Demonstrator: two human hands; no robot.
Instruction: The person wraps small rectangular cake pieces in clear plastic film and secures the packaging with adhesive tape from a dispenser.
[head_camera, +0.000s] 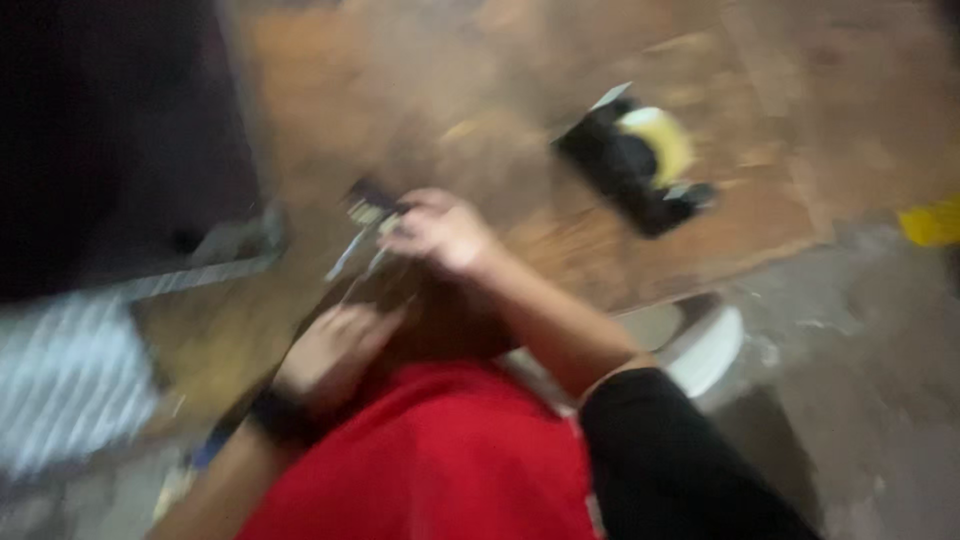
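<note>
Your right hand (440, 232) is hovering over the wooden board (420, 100), its fingers curled shut around a small dark tool (372, 207) — the blur is hiding what kind it is, though pale, thin strands or blades are trailing down-left from it. The tool is sitting at the fingertips, above the near edge of the board and just left of the knuckles.

Your left hand (335, 350) is lying lower, just below the right one, palm down with the fingers stretched out loosely and gripping nothing that is showing; a dark band (280, 415) is circling its wrist. Whether the fingertips are pressing on something beneath them is too smeared to tell.

A red garment (440, 470) is filling the bottom of the view, with a black sleeve (670, 460) beside it. Further up the board — well apart from both hands — a black tape dispenser (625, 170) with a yellowish roll (660, 140) is resting. A white round bowl-like thing (705, 350) is peeking out under the board's edge, near the grey floor (870, 330).
</note>
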